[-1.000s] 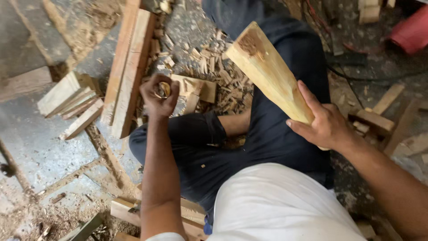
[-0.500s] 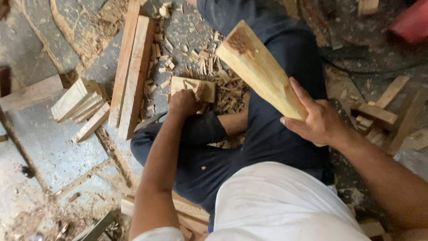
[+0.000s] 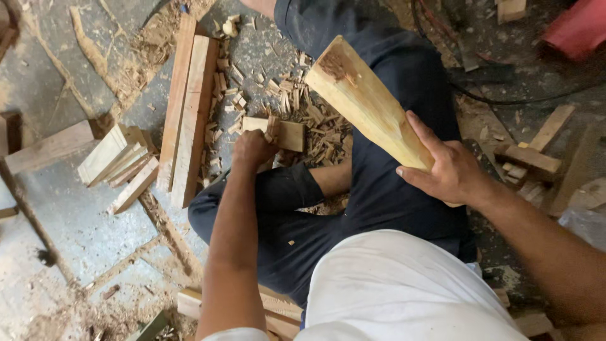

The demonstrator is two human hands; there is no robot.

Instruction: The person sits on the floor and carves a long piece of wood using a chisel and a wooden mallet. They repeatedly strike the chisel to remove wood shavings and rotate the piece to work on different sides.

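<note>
A chunky tapered wood billet (image 3: 366, 107) is gripped at its lower end by the right hand (image 3: 449, 169) and held tilted over the lap, while the left hand (image 3: 252, 148) is closed around a small flat wood block (image 3: 283, 132) down on the chip-littered floor (image 3: 69, 208).

Pale wood against dark cloth

We see a pale yellow wooden billet (image 3: 369, 107) with a reddish-brown end, dark navy trousers (image 3: 391, 189), a white shirt (image 3: 404, 290), tan wood chips (image 3: 309, 120), grey floor (image 3: 63, 208), a red object (image 3: 581, 28).

View: single head-worn camera
Facing: steeply downward, over the wearer's lap
Range: close above the tapered wooden billet (image 3: 369, 107)
Shared: none, one view only
</note>
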